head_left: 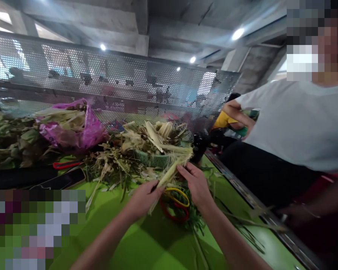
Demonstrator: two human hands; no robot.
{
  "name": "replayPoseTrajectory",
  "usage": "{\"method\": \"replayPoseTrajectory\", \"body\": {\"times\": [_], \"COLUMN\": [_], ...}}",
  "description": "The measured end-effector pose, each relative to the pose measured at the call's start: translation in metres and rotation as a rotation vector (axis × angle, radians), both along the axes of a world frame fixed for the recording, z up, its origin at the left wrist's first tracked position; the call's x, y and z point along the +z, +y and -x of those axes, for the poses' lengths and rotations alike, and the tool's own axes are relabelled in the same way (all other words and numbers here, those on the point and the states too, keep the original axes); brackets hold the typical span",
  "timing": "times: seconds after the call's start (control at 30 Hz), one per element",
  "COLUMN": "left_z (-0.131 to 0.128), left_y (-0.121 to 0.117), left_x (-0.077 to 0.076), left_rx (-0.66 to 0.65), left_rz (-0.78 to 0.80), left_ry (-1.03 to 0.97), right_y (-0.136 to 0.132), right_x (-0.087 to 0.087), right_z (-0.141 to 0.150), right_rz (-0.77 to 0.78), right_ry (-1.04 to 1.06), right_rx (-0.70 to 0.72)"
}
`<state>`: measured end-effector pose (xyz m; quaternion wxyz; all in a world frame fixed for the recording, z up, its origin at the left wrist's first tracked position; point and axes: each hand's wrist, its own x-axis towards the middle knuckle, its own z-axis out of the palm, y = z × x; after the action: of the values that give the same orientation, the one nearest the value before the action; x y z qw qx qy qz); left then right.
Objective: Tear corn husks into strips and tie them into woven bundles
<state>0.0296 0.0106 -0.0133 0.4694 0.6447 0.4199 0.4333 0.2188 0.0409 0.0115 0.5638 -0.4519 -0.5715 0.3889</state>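
While your left hand [146,197] and right hand [196,183] gripped the husk [169,174] between them above the worktop [101,228], towards its right edge and over the yellow loop [183,194], light, even tension probably served you better than squeezing.

Pixel blocks hide the person's [295,123] face.

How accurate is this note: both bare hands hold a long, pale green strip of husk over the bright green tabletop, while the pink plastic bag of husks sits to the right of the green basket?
One part is wrong: the pink plastic bag sits to the left of the green basket, as the head view shows. The rest stands, with both hands on the strip.
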Motion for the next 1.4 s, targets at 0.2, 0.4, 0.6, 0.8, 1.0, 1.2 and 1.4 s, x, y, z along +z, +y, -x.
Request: {"method": "replayPoseTrajectory", "body": {"times": [0.2,0.4,0.6,0.8,1.0,1.2,1.4], "left_z": [0.005,0.006,0.005,0.007,0.016,0.021,0.040], "left_y": [0.003,0.002,0.011,0.013,0.016,0.015,0.018], "left_x": [-0.003,-0.001,-0.003,-0.003,-0.007,-0.003,0.005], "left_rx": [0.010,0.087,0.088,0.071,0.039,0.021,0.121], "left_rz": [0.183,0.258,0.116,-0.003,0.021,0.099,0.152], "left_ry": [-0.066,-0.085,0.068,0.242,0.229,0.254,0.241], "right_y": [0.000,-0.002,0.001,0.009,0.014,0.022,0.036], "right_x": [0.000,0.002,0.001,0.007,0.006,0.003,0.010], "right_z": [-0.004,-0.004,-0.007,-0.020,-0.030,-0.037,-0.071], "right_rz": [0.089,0.128,0.116,-0.007,-0.008,0.012,-0.115], "right_ry": [0.097,0.232,0.337,0.362,0.396,0.556,0.657], "right_rx": [0.066,0.079,0.035,-0.174,-0.220,-0.290,-0.465]}}
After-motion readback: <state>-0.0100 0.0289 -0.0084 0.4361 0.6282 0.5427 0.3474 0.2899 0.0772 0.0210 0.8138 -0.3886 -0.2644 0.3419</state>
